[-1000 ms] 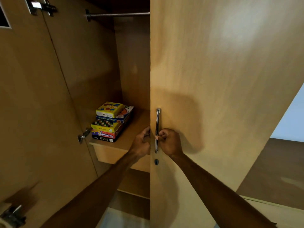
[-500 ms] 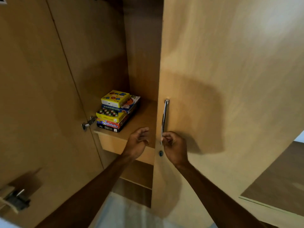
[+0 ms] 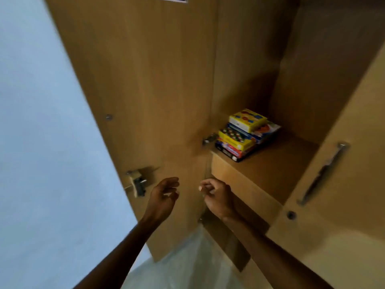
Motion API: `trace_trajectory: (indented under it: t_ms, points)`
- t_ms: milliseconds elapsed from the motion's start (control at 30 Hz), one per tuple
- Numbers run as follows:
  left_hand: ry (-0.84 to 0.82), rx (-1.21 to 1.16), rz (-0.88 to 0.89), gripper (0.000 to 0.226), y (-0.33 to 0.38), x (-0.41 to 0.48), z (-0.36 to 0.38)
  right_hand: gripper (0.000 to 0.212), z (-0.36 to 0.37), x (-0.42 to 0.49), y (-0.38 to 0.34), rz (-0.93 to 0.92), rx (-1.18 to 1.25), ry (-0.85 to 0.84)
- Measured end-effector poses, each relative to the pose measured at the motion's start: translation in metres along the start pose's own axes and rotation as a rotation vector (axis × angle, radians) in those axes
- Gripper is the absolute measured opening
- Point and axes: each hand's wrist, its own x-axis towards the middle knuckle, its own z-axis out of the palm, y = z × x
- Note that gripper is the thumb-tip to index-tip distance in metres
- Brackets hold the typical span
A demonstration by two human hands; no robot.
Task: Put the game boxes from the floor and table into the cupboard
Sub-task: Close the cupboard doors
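I count five game boxes (image 3: 245, 135) stacked on one shelf (image 3: 281, 165), up-right of two empty hands: left hand (image 3: 164, 197) loosely spread, right hand (image 3: 217, 198) curled.

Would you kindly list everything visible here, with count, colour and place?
cupboard shelf: one, light wood, right of centre
game boxes: about five, yellow, blue, red and black, stacked on that shelf
left door: one, wood, open, latch near its edge
right door: one, wood, with metal handle and keyhole
hinge: one, metal, beside the boxes
wall: one, pale blue, far left
floor: one, pale, bottom
left hand: one, loose and empty, before left door
right hand: one, curled and empty, below shelf
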Motion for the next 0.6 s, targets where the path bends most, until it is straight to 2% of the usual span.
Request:
trace_trajectory:
  t_ms: [200, 333, 400, 467, 533, 600]
  points:
    - [0.343, -0.012, -0.032, 0.035, -0.001, -0.002, -0.11, 0.017, 0.083, 0.027, -0.077, -0.203, 0.038, -0.127]
    - [0.485, -0.002, -0.013, 0.042, 0.005, 0.018, -0.166, 0.018, 0.124, 0.041, -0.122, -0.22, 0.109, -0.116]
    - [0.453, 0.034, 0.018, 0.05, 0.011, 0.035, -0.186, 0.018, 0.14, 0.047, -0.142, -0.219, 0.128, -0.09]
    - [0.334, 0.087, 0.049, 0.053, 0.015, 0.053, -0.196, 0.018, 0.15, 0.049, -0.156, -0.208, 0.15, -0.057]
    - [0.201, 0.098, 0.07, 0.051, 0.018, 0.066, -0.197, 0.018, 0.154, 0.047, -0.162, -0.192, 0.155, -0.023]
    - [0.139, 0.086, 0.07, 0.046, 0.02, 0.072, -0.193, 0.018, 0.156, 0.042, -0.162, -0.169, 0.148, 0.016]
